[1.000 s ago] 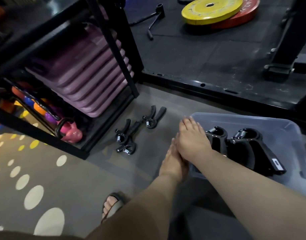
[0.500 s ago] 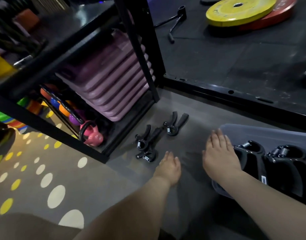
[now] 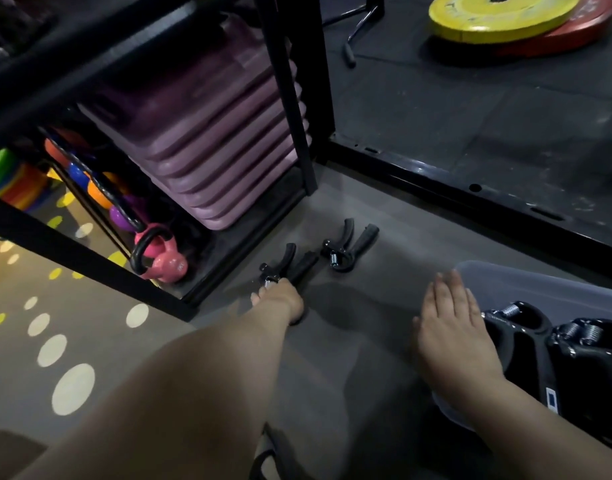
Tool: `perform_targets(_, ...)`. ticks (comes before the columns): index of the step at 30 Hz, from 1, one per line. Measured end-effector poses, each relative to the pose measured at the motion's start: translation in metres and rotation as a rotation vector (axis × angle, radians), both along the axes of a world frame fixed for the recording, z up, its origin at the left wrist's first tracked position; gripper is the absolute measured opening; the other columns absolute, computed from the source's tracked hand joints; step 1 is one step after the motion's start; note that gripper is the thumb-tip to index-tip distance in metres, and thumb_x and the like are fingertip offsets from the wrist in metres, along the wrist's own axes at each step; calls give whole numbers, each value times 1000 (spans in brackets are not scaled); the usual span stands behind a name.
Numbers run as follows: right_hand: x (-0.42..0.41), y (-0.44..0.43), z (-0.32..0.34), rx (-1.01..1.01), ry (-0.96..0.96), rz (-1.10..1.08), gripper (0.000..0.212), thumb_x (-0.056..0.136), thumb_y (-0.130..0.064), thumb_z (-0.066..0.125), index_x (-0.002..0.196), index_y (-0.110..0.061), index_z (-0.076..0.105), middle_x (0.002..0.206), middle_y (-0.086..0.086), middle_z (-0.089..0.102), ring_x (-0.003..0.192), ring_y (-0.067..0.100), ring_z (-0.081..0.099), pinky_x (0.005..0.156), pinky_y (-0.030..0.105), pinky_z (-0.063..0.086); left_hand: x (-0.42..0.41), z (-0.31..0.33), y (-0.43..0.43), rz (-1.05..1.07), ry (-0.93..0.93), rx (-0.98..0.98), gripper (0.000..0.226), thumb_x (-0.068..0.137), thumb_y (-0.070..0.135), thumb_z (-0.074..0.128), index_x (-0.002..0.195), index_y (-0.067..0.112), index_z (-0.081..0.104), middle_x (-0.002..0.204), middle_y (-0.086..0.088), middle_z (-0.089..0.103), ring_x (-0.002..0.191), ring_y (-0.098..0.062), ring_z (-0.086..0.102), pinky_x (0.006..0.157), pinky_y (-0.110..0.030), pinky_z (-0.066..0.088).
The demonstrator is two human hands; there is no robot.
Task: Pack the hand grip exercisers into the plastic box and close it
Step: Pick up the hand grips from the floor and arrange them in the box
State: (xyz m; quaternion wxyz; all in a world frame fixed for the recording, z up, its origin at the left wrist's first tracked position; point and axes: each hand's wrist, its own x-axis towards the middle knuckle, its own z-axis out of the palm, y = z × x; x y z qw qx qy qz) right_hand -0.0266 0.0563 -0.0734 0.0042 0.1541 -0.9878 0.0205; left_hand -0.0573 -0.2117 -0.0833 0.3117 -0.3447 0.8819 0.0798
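Two black exercisers (image 3: pixel 349 247) on floor; two more (image 3: pixel 526 327) inside clear box (image 3: pixel 540 285).

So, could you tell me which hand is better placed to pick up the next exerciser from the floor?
The left hand: it is already at the near hand grip exerciser on the floor, while the right hand rests open at the plastic box.

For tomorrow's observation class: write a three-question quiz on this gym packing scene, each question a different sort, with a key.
1. True or false: the plastic box already holds black grip exercisers.
2. Which hand reaches the grip exerciser nearest the rack: A left hand, B right hand?
3. Fill in: the other grip exerciser on the floor lies ____ by either hand.

Key: 1 true; 2 A; 3 untouched.
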Motion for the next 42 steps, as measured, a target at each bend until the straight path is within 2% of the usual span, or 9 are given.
perform_targets(3, 0, 0, 0, 8, 13, -3, 60, 88, -23, 36, 132, 17, 47, 144, 31, 42, 142, 45, 29, 114, 51, 19, 6, -23, 6, -21, -65, 47, 50, 84, 33, 46, 133, 32, 54, 145, -6, 38, 133, -32, 38, 115, -45, 28)
perform_targets(7, 0, 1, 0, 25, 12, 4, 61, 90, -24, 34, 133, 17, 46, 145, 31, 41, 142, 44, 27, 114, 51, 19, 8, -27, 9, -9, -146, 17, 64, 84, 42, 48, 147, 39, 36, 160, -3, 6, 141, -33, 18, 118, -45, 15)
perform_targets(12, 1, -1, 1, 33, 16, -9, 60, 90, -23, 34, 133, 17, 47, 145, 31, 42, 142, 44, 27, 114, 51, 19, 2, -15, 8, -51, -171, -38, 58, 90, 36, 49, 147, 30, 39, 150, -3, 30, 135, -34, 25, 110, -41, 22)
perform_targets(17, 1, -1, 0, 21, 3, -31, 61, 90, -24, 29, 132, 16, 48, 144, 30, 43, 143, 43, 28, 114, 51, 19, 13, -18, 21, -67, -173, -8, 59, 100, 28, 42, 153, 16, 21, 155, -9, 22, 145, -31, 19, 117, -37, 17)
perform_targets(21, 1, -2, 0, 4, 8, -36, 61, 88, -23, 32, 131, 15, 50, 143, 29, 46, 141, 42, 30, 114, 48, 18, 22, -24, 23, -100, -45, -55, 48, 92, 22, 54, 140, 22, 49, 140, -4, 45, 134, -28, 34, 111, -35, 27)
perform_targets(25, 0, -3, -1, 9, 10, -32, 60, 86, -23, 35, 129, 15, 52, 141, 28, 48, 141, 42, 32, 113, 48, 19, 21, -18, 18, -73, 175, -92, 24, 85, 25, 56, 102, 28, 73, 109, 3, 67, 111, -20, 53, 99, -34, 26)
perform_targets(30, 0, -3, 2, 22, -4, -46, 60, 87, -24, 35, 129, 14, 53, 140, 27, 49, 141, 42, 32, 113, 47, 18, 22, -2, 16, -33, 352, -71, 24, 80, 28, 57, 100, 27, 70, 106, 0, 68, 111, -25, 53, 98, -35, 32)
perform_targets(36, 0, -3, 5, 68, -66, -47, 62, 86, -26, 31, 127, 13, 55, 137, 26, 52, 139, 41, 35, 111, 45, 18, 15, 39, 21, 328, 714, 112, 24, 83, 21, 55, 107, 26, 51, 116, -3, 58, 118, -30, 48, 102, -38, 37)
perform_targets(42, 2, -1, 28, 119, -204, -36, 60, 99, -18, 20, 153, 4, 4, 163, 16, -2, 148, 35, -19, 120, 43, -5, -4, 84, 41, 347, 878, 551, 16, 88, 14, 61, 92, 29, 64, 98, 4, 69, 93, -20, 68, 90, -33, 55)
